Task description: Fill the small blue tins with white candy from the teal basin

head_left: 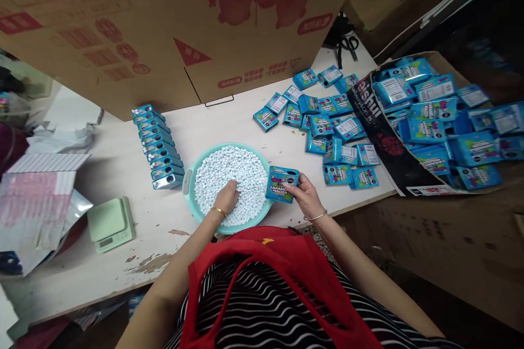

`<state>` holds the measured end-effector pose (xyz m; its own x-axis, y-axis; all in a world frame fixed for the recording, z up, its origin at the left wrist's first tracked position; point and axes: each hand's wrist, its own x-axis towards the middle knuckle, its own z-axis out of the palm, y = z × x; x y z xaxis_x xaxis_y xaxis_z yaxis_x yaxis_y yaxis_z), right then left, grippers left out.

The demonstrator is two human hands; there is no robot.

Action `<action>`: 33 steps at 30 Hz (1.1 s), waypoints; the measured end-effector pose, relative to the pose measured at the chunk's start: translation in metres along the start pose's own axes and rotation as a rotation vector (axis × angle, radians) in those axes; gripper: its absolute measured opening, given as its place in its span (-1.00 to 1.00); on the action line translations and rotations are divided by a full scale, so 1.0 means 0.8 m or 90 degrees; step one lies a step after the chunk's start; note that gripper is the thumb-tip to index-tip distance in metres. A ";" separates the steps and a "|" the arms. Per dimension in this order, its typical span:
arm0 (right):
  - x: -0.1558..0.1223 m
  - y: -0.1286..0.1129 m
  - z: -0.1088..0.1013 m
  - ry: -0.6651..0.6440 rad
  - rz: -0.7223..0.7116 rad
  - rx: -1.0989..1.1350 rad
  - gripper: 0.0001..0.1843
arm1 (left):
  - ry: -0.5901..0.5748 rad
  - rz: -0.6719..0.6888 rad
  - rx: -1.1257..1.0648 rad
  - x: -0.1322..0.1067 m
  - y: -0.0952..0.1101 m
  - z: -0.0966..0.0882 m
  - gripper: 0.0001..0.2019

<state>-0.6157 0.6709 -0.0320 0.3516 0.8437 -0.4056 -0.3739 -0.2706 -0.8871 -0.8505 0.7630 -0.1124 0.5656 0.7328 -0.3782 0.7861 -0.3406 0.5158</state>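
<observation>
The left hand sits in the candies, fingertips buried, so whether they grip any I cannot tell; the right hand pinches a box by its right edge, some fingers hidden behind. This box is right of the left hand, at the rim of the bowl; beyond, the carton on the desk is cut off above.

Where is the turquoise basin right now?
In the head view, the turquoise basin sits on the table near mid-picture, right of the row of blue boxes, the left hand among its white pellets.
</observation>
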 end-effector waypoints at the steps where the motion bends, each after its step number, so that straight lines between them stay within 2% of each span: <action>1: 0.001 0.002 0.000 0.004 -0.020 -0.024 -0.50 | 0.006 0.005 -0.007 0.003 0.002 0.001 -0.81; 4: 0.000 0.006 -0.001 0.008 -0.086 -0.116 -0.54 | 0.021 0.021 -0.032 0.001 0.002 -0.004 -0.78; 6: -0.003 0.005 -0.001 0.002 -0.137 -0.199 -0.57 | 0.023 0.034 -0.045 -0.010 -0.001 -0.018 -0.79; 11: -0.007 -0.002 0.013 -0.035 -0.269 -0.401 -0.66 | 0.053 0.139 -0.084 -0.051 -0.001 -0.087 -0.79; 14: -0.004 -0.006 0.026 -0.069 -0.351 -0.477 -0.70 | 0.076 0.195 -0.085 -0.070 0.009 -0.132 -0.78; 17: 0.003 -0.004 0.039 -0.109 -0.414 -0.536 -0.67 | 0.068 0.229 -0.051 -0.079 0.023 -0.164 -0.78; 21: 0.010 0.004 0.051 -0.148 -0.481 -0.583 -0.60 | 0.022 0.253 0.038 -0.077 0.042 -0.186 -0.78; 27: 0.010 0.013 0.060 -0.171 -0.527 -0.611 -0.58 | -0.086 0.169 0.284 -0.076 0.094 -0.216 -0.80; 33: 0.010 0.017 0.063 -0.176 -0.534 -0.609 -0.58 | -0.095 0.163 0.426 -0.083 0.144 -0.232 -0.79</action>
<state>-0.6607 0.6974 -0.0361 -0.0516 0.9516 0.3030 0.6688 0.2583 -0.6971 -0.8435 0.7841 0.1150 0.7423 0.5105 -0.4341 0.5817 -0.8124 0.0392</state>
